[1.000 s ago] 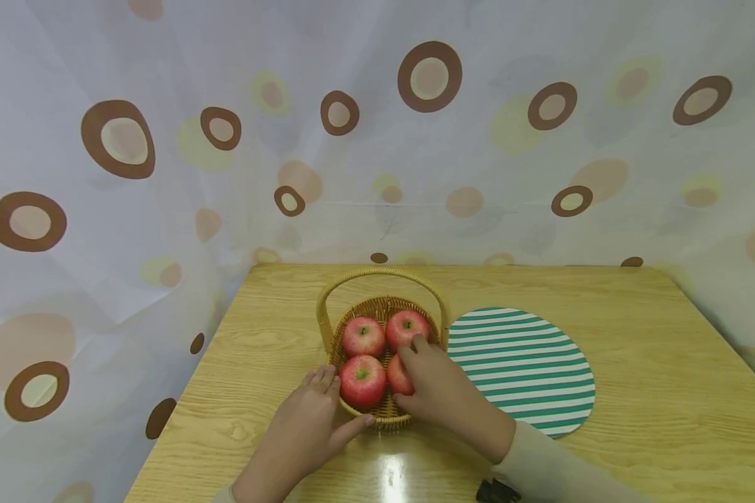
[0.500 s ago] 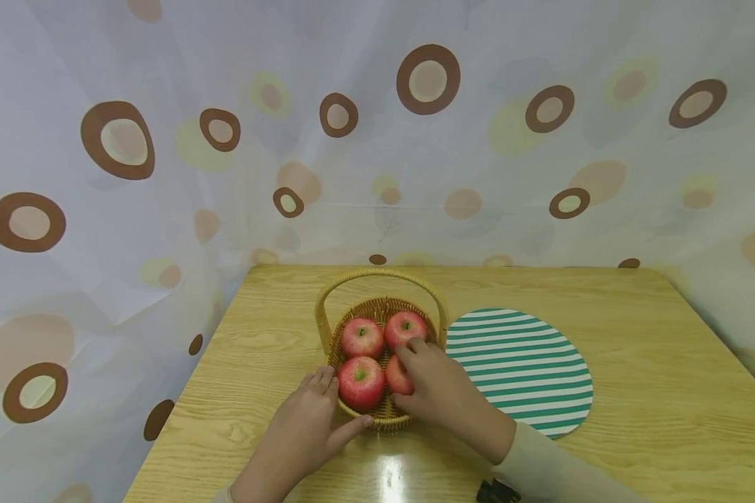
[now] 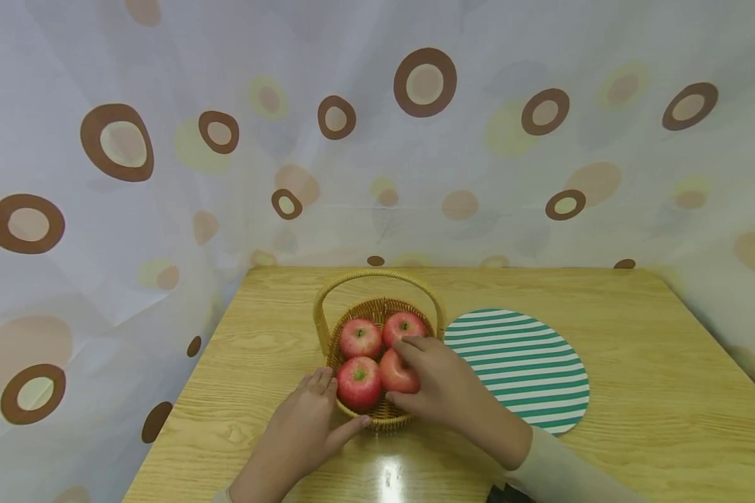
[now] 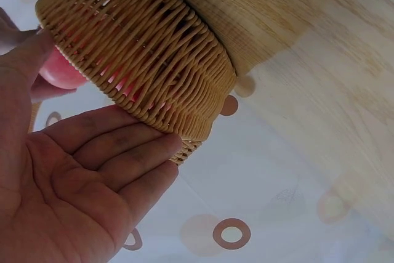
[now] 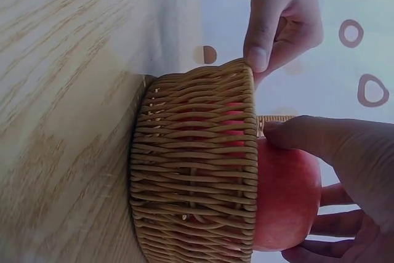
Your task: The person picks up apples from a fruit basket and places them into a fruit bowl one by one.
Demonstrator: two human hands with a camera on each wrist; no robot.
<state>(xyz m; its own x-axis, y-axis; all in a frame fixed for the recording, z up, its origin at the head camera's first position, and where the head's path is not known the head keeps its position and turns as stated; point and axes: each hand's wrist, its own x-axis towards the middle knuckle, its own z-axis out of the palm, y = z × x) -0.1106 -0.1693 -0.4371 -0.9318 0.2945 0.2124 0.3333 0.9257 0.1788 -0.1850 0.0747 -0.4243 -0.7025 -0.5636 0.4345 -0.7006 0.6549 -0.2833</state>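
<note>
A round wicker basket (image 3: 391,423) with a tall arched handle (image 3: 377,274) stands on the table, holding several red apples. My right hand (image 3: 443,384) grips the near right apple (image 3: 399,372), thumb on its near side and fingers over the top. In the right wrist view this apple (image 5: 286,195) sticks up above the basket's rim. My left hand (image 3: 305,427) rests at the basket's near left, its thumb on the front rim. Straight fingers (image 4: 123,146) lie along the rim in the left wrist view. Beside the gripped apple sits another apple (image 3: 359,383); two more (image 3: 360,339) are behind.
A round placemat (image 3: 522,370) with green and white stripes lies just right of the basket. The wooden table (image 3: 654,349) runs back to a pale curtain (image 3: 478,161) with brown circles. A black object (image 3: 506,494) shows beside the right sleeve.
My right hand has shifted its grip, and more of the near right apple shows now, slightly turned. The left hand has stayed at the rim. The view has drifted slightly.
</note>
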